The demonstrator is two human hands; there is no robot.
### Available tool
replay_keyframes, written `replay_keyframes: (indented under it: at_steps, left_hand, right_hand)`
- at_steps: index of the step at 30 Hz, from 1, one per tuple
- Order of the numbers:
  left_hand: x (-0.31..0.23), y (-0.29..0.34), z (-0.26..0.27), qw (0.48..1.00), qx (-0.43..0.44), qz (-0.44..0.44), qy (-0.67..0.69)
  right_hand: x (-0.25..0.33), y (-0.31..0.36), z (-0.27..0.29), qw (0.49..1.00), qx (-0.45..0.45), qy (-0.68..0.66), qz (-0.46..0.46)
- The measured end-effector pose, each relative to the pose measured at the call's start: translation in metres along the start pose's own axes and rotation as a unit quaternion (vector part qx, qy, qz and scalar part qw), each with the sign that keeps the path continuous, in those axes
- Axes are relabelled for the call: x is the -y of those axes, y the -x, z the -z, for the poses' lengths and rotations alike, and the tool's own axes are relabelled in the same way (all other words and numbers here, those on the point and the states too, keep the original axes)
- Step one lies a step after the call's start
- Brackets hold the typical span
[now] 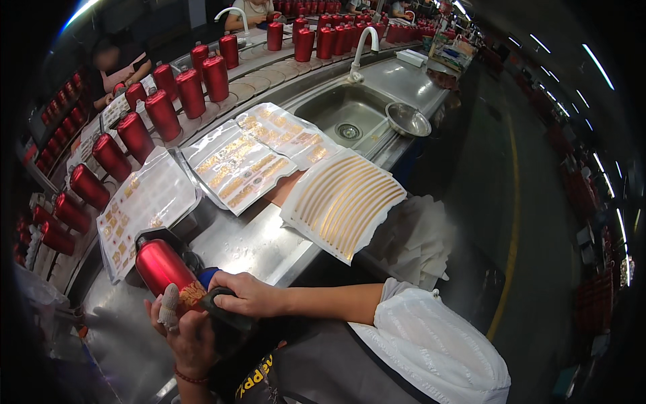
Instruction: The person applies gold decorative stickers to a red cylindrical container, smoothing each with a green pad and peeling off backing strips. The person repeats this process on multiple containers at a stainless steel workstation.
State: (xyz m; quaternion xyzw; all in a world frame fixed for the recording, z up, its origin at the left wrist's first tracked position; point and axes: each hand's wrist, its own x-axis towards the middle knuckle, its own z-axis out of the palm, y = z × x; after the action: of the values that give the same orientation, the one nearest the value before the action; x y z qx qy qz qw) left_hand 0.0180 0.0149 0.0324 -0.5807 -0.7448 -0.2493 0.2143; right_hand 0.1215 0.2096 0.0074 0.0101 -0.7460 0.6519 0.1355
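A glossy red bottle (pixel 161 264) lies tilted in front of me, with a gold patterned decal (pixel 192 295) on its lower part. My left hand (pixel 186 330) is wrapped round that lower end, a pale cover on one finger. A dark, rounded hand tool (pixel 225 306), its exact kind unclear, is gripped in my right hand (pixel 250 295) close against the decal. Something blue (pixel 207 276) shows beside the right fingers. Behind the bottle's far end is a dark angular holder (pixel 173 241); whether the bottle rests on it I cannot tell.
Sheets of gold decals (pixel 235 165) and a gold-striped sheet (pixel 343 202) lie on the metal counter (pixel 249 249). Beyond are a sink (pixel 323 111), a white faucet (pixel 363 50) and a metal bowl (pixel 408 120). Red bottles (pixel 161 114) line the conveyor; a co-worker (pixel 121 71) sits across.
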Motion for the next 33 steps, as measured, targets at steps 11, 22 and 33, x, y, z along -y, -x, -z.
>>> replay_keyframes:
  at_steps: [11, 22, 33]
  left_hand:
    - [-0.002, -0.01, 0.006, 0.997, 0.045, 0.013, 0.053]
    - [-0.011, 0.016, -0.021, 0.879, -0.188, 0.224, 0.376]
    - [-0.027, 0.015, -0.019, 0.91, -0.156, 0.298, 0.242]
  right_hand:
    - [0.0, -0.001, 0.004, 1.0, -0.002, -0.009, 0.009]
    - [0.014, 0.002, 0.014, 0.998, 0.045, 0.036, -0.01]
    - [0.017, 0.005, 0.0, 0.994, 0.018, -0.005, -0.112]
